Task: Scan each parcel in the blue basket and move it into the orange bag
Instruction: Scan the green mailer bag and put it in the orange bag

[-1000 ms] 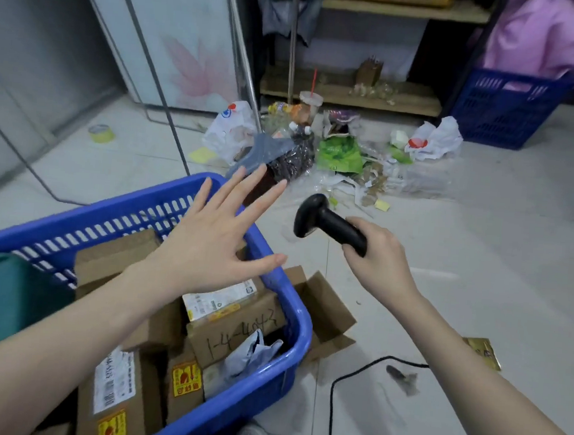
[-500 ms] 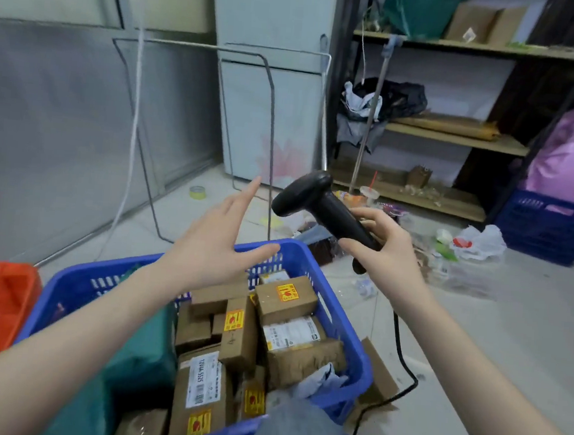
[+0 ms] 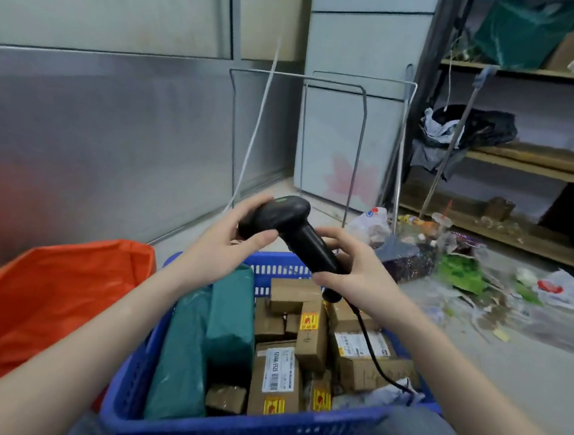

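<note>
Parcels: We see many brown boxes (image 3: pixel 310 336) packed close together in the blue basket (image 3: pixel 227 429). Some have white labels and some have yellow and red stickers. None of them is in our hands.
Green packs: Two big green wrapped parcels (image 3: pixel 200 341) lean on the left side of the basket, touching the boxes.
Blue basket: It sits on the floor right in front of us, under our arms. Its near rim is at the bottom of the view.
Scanner: We hold a black scanner (image 3: pixel 291 235) in the air above the far end of the basket. Its head points left and its handle slants down to the right.
Right hand: Our right hand (image 3: pixel 353 270) is wrapped around the handle of the scanner, fingers closed on it.
Left hand: Our left hand (image 3: pixel 228 243) cups the head of the scanner, with the thumb under it and the fingers over the top.
Cable: A black cable (image 3: pixel 371 351) runs from the bottom of the handle down over the boxes to the right side of the basket.
Orange bag: The orange bag (image 3: pixel 49 301) sits just left of the basket, with its mouth open to the top.
Wire frames: Thin metal frames (image 3: pixel 323 83) stand behind the basket by the grey wall.
Litter: Plastic bags and scraps (image 3: pixel 463 269) lie on the floor to the right, below wooden shelves (image 3: pixel 530 164).
</note>
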